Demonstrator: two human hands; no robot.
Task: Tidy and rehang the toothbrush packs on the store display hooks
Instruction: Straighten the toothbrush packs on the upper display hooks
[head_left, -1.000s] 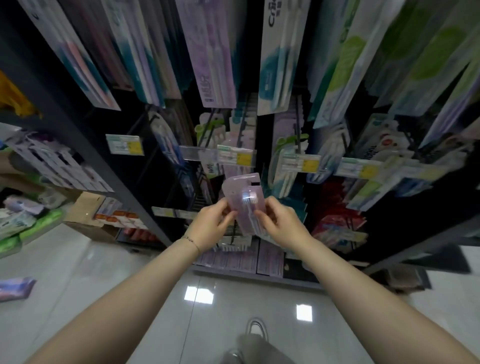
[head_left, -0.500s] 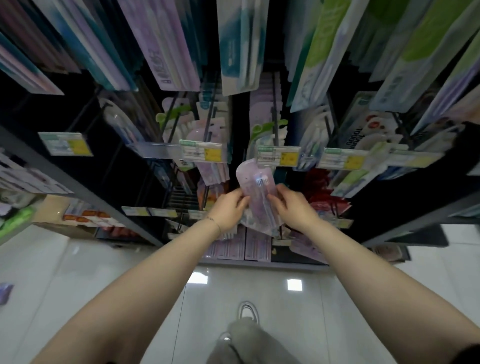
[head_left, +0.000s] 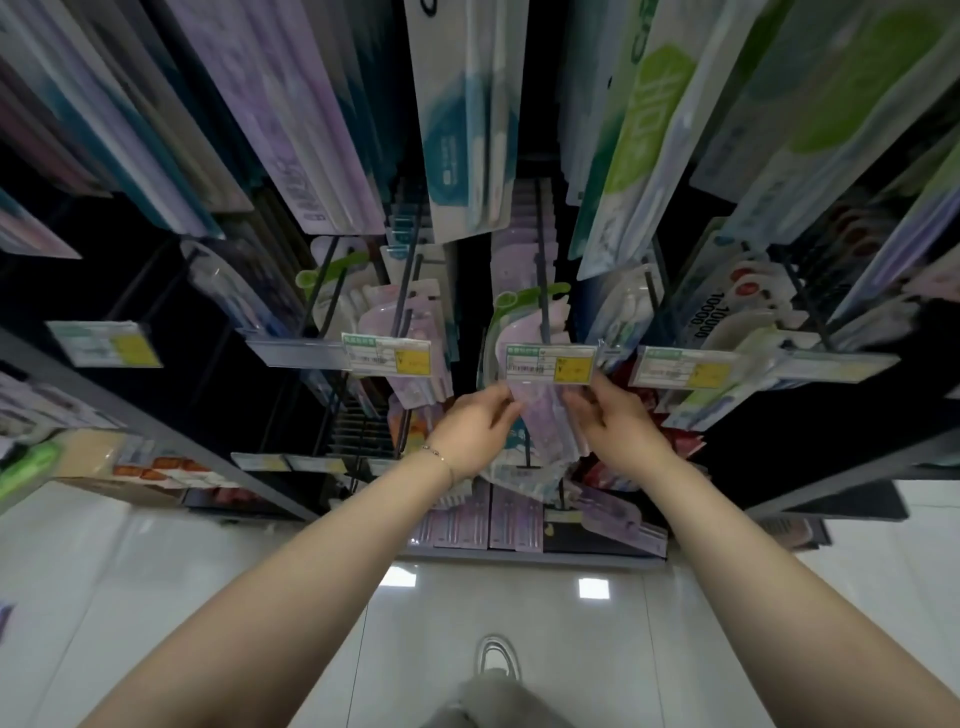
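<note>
A pale purple toothbrush pack (head_left: 545, 431) hangs tilted between both my hands, its top edge tucked just under a price tag (head_left: 550, 364) at the end of a display hook (head_left: 543, 291). My left hand (head_left: 475, 434) pinches the pack's left edge. My right hand (head_left: 618, 426) pinches its right edge, close under the tag. More purple packs (head_left: 524, 244) hang further back on the same hook. The pack's hang hole is hidden behind the tag.
Long toothbrush packs (head_left: 467, 119) hang overhead from the upper row. A neighbouring hook with its tag (head_left: 387, 356) stands to the left, another tag (head_left: 683, 366) to the right. Lower packs (head_left: 509, 514) sit near the white tiled floor (head_left: 519, 623), where my shoe (head_left: 496, 657) shows.
Both hands have lifted the purple pack up and to the right, from below the tag row to right under the middle hook's price tag. The view has moved closer to the display.
</note>
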